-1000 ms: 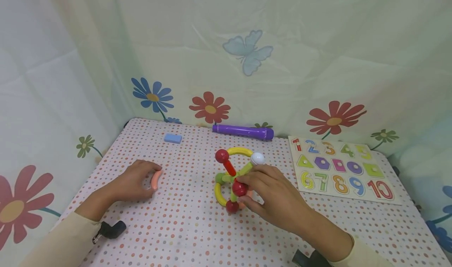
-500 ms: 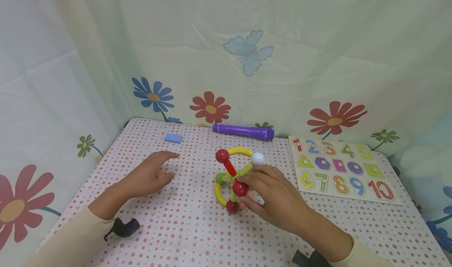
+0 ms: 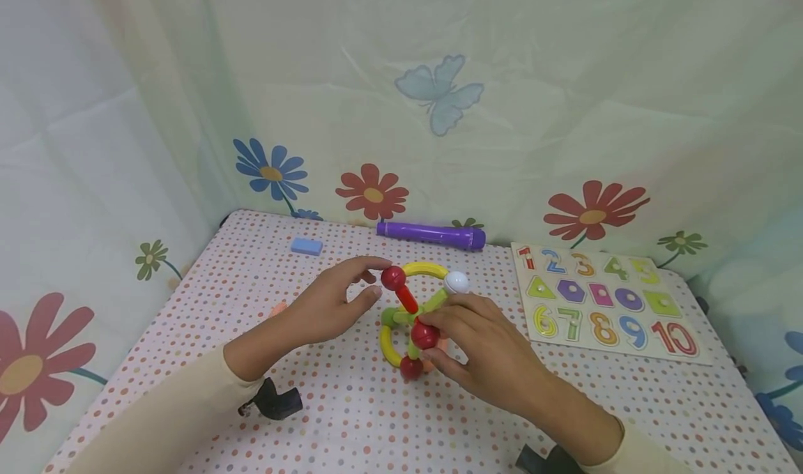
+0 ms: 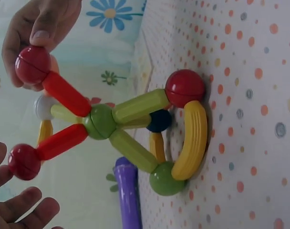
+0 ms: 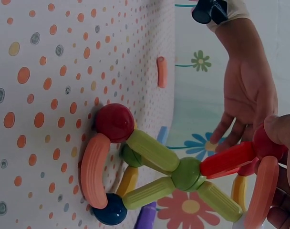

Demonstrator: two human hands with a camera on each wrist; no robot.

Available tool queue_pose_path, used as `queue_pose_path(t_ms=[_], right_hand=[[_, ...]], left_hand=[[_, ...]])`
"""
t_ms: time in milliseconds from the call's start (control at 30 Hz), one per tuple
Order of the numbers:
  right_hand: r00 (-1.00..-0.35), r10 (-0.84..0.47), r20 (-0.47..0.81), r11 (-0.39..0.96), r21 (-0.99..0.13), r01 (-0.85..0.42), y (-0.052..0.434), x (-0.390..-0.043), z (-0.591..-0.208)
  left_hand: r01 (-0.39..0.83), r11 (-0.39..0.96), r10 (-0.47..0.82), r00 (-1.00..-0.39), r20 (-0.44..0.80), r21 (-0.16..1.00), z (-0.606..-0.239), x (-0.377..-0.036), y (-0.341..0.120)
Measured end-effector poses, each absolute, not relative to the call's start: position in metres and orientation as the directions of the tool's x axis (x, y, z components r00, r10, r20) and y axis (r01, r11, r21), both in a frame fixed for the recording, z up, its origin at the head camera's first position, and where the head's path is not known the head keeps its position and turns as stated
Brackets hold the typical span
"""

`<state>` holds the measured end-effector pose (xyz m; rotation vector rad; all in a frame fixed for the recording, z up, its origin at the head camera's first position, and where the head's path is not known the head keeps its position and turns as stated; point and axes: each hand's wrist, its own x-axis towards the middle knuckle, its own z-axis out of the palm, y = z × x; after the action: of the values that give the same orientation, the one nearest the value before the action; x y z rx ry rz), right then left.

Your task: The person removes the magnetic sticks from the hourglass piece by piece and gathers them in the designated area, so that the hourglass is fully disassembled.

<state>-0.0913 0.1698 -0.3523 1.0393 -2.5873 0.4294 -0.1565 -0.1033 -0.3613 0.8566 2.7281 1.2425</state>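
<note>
A magnetic ball-and-stick model stands on the table between the hands, its green centre ball (image 4: 98,121) joining red and light-green rods. My right hand (image 3: 486,352) pinches a red ball (image 3: 424,334) at the end of one upper red rod. My left hand (image 3: 326,303) reaches in from the left, thumb and index finger spread at another upper red ball (image 3: 393,277). Its fingertips are right at that ball in the left wrist view. Low on the model, a curved yellow rod (image 4: 190,140) and a curved orange rod (image 5: 94,171) link balls near the tabletop.
A loose curved orange rod (image 5: 161,72) lies on the dotted table cover (image 3: 351,418), partly behind the left forearm. A light-blue block (image 3: 307,246) and a purple toy microphone (image 3: 431,235) lie towards the back. On the right is a number-and-shape puzzle board (image 3: 590,352).
My left hand has left the loose orange rod on the table and moved right to the model's upper red ball. The right hand keeps its pinch in the same place.
</note>
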Motion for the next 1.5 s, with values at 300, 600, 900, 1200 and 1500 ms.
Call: queue_pose_path(t_ms=[300, 600, 900, 1200, 1500], right_hand=[[-0.685, -0.603, 0.408, 0.691, -0.161, -0.704, 0.17, -0.091, -0.354], [-0.646, -0.589, 0.486, 0.665, -0.164, -0.729, 0.177, -0.09, -0.358], [-0.669, -0.541, 0.509, 0.705, -0.158, -0.691, 0.196, -0.089, -0.363], [-0.722, -0.506, 0.472, 0.753, -0.166, -0.637, 0.209, -0.091, -0.366], [-0.758, -0.469, 0.452, 0.788, -0.174, -0.591, 0.217, -0.096, -0.368]], left_hand=[[0.522, 0.527, 0.498, -0.829, 0.254, 0.67, -0.363, -0.16, -0.086], [0.513, 0.557, 0.473, -0.843, 0.258, 0.653, -0.366, -0.158, -0.088], [0.484, 0.593, 0.448, -0.862, 0.237, 0.643, -0.368, -0.149, -0.096], [0.43, 0.624, 0.411, -0.891, 0.194, 0.652, -0.37, -0.137, -0.099], [0.449, 0.623, 0.423, -0.882, 0.207, 0.641, -0.373, -0.123, -0.104]])
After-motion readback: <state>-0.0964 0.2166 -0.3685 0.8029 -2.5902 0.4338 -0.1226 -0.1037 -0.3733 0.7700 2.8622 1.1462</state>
